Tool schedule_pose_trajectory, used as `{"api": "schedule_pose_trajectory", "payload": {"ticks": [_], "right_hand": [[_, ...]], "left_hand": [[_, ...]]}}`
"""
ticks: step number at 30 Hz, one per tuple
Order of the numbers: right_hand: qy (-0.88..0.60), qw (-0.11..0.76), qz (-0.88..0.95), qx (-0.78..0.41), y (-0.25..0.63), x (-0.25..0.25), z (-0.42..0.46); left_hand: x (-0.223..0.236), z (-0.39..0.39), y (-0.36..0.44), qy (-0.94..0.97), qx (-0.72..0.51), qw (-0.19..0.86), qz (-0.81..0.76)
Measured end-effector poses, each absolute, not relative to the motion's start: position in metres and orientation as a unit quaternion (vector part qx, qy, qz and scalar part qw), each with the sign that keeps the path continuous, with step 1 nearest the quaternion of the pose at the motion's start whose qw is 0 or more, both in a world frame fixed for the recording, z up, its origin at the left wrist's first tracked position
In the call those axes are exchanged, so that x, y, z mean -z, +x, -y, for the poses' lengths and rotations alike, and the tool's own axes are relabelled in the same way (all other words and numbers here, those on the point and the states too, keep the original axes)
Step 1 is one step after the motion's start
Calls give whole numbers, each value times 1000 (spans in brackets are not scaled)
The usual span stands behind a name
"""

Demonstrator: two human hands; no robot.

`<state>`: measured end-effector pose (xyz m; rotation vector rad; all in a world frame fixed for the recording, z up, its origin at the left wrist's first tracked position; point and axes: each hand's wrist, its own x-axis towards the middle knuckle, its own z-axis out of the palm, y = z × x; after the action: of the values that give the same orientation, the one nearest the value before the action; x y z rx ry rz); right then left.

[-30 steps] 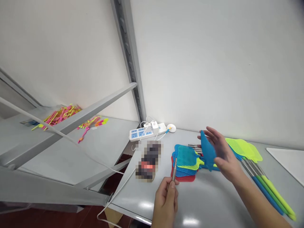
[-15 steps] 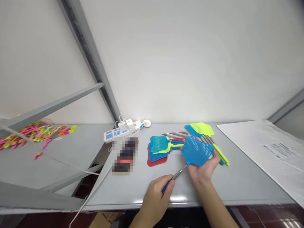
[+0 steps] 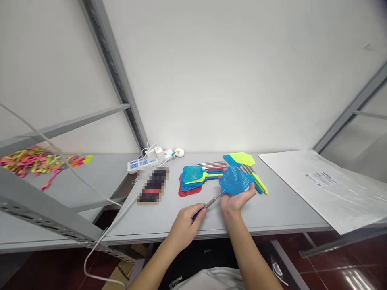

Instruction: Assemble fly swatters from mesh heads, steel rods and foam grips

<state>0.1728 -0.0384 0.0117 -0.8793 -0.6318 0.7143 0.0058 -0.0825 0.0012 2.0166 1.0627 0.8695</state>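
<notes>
I hold a blue fly swatter (image 3: 234,181) over the grey table (image 3: 281,209). My left hand (image 3: 186,223) is closed round its handle, where a metal rod leads up to the mesh head. Under that head my right hand (image 3: 234,201) cups it, with fingers and thumb on its edges. Just behind lies a stack of blue, teal and red swatters (image 3: 190,181) with metal rods. To the right of the head lie yellow-green and blue swatters (image 3: 246,165).
A white power strip (image 3: 145,161) with plugs and cables sits at the back left, beside a blurred dark object (image 3: 152,186). Large white sheets (image 3: 326,185) cover the table's right. Pink and yellow plastic pieces (image 3: 36,161) lie on the left shelf behind grey metal struts.
The view has swung right and pulled back. The blue head turned from upright to flat on my right palm, and both hands drew the swatter nearer to the table's front edge.
</notes>
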Motion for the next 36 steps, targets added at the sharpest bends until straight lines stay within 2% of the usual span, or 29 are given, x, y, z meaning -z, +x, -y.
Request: {"api": "schedule_pose_trajectory", "payload": {"ticks": [22, 36], "right_hand": [[-393, 801, 236, -384, 171, 2, 55], [-309, 817, 316, -369, 184, -3, 71]], "left_hand": [[6, 84, 4, 797, -294, 337, -405], [4, 84, 5, 776, -315, 341, -426]]}}
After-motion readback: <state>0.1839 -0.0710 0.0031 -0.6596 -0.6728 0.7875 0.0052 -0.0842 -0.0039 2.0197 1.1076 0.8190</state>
